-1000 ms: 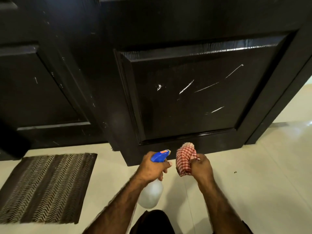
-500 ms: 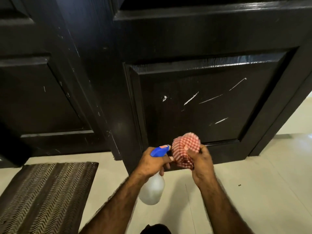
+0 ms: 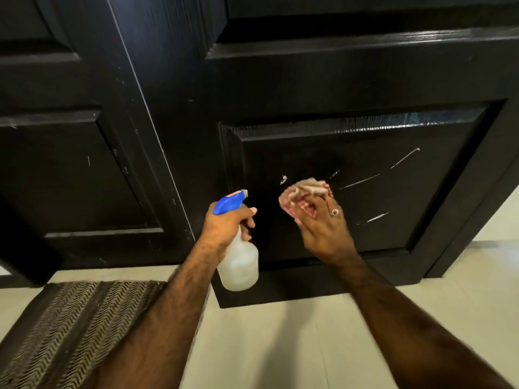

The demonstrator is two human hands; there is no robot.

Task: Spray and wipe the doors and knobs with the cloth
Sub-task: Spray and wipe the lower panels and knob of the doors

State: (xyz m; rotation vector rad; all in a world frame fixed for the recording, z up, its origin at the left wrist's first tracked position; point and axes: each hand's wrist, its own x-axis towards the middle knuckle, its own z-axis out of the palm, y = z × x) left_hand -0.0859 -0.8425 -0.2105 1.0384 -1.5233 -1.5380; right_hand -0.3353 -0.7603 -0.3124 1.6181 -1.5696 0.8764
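Wiping is being done on the lower recessed panel of the black wooden door (image 3: 365,94). A bunched red-and-white checked cloth (image 3: 302,192) is being pressed against that panel by the right hand (image 3: 323,226), fingers spread over the wad; the cloth is blurred. Pale scratch-like streaks (image 3: 362,181) are lying just beyond and to the right of this hand, their long axes slanting up to the right, so the right hand is judged the nearer one for the next pass. A translucent plastic spray bottle with a blue trigger head (image 3: 238,256) is being gripped at the neck by the left hand (image 3: 227,223), nozzle pointing toward the door. A brown chevron-patterned doormat (image 3: 70,318) is lying below and left of the left forearm.
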